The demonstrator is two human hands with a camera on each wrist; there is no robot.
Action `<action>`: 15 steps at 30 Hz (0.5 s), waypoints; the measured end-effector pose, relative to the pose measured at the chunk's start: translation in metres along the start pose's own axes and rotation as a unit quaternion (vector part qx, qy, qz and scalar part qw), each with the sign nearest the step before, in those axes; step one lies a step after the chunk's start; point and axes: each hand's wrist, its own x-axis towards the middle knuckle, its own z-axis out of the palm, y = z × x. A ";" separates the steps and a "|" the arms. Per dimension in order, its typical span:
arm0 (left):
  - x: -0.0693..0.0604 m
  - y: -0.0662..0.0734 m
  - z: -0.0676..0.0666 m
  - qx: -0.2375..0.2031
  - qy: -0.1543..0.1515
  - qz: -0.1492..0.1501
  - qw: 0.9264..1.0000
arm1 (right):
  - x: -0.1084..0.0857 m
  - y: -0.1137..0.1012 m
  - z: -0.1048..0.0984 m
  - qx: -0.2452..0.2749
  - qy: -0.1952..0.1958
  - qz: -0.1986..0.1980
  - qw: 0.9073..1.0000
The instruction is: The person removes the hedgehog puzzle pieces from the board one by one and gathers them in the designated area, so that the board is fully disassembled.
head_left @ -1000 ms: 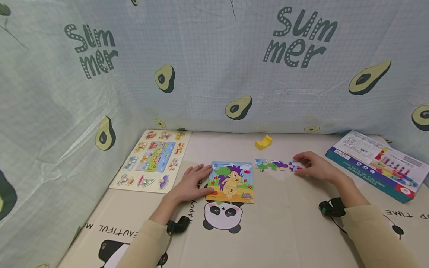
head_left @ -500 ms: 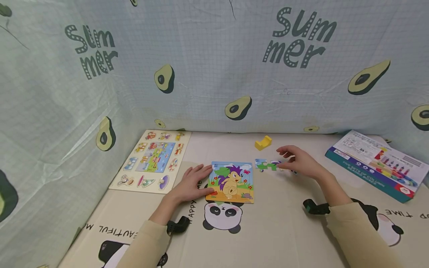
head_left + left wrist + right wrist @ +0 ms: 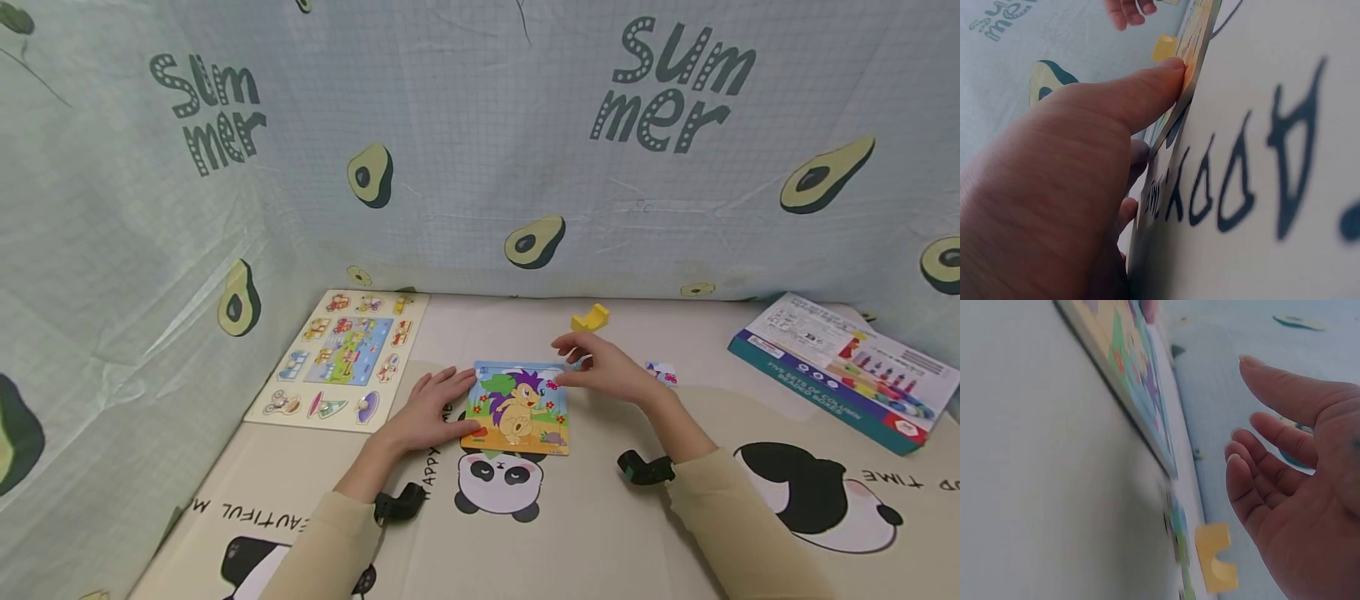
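Left of centre in the head view: one left hand (image 3: pixel 435 412), released, fingers extended and parted, resting along the left edge of a hedgehog puzzle (image 3: pixel 517 408). Right of centre: one right hand (image 3: pixel 603 367), released, fingers loosely bent, thumb apart, its tips overlapping the puzzle's upper right edge. Puzzle: mid-frame, flat on a printed tablecloth (image 3: pixel 600 517); nearly square, without a marked long axis; picture upright, top edge toward the top of the frame, hedgehog's snout to the right. One loose purple-and-white piece (image 3: pixel 662 372), right of the right hand. Beyond, upper centre: one yellow block (image 3: pixel 590 318). Right side: one boxed set (image 3: pixel 843 367), slanting. Seen only from the left wrist: thumb tip against the puzzle's rim. Seen from the right wrist: the right hand raised clear of the puzzle, palm visible; green-and-blue pieces (image 3: pixel 1179 531), lower centre, mostly hidden behind that hand in the head view.
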 end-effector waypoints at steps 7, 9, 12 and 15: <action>0.001 0.000 -0.001 -0.002 0.001 0.000 1.000 | 0.016 -0.018 0.028 0.003 -0.020 -0.005 1.000; 0.001 0.000 -0.001 -0.003 0.002 0.000 1.000 | 0.020 -0.021 0.036 0.004 -0.025 -0.010 1.000; 0.001 0.000 -0.001 -0.005 0.002 0.002 1.000 | 0.023 -0.026 0.047 0.004 -0.038 -0.008 0.999; 0.001 0.000 -0.001 -0.007 0.002 0.004 1.000 | 0.027 -0.027 0.056 -0.001 -0.048 0.000 0.999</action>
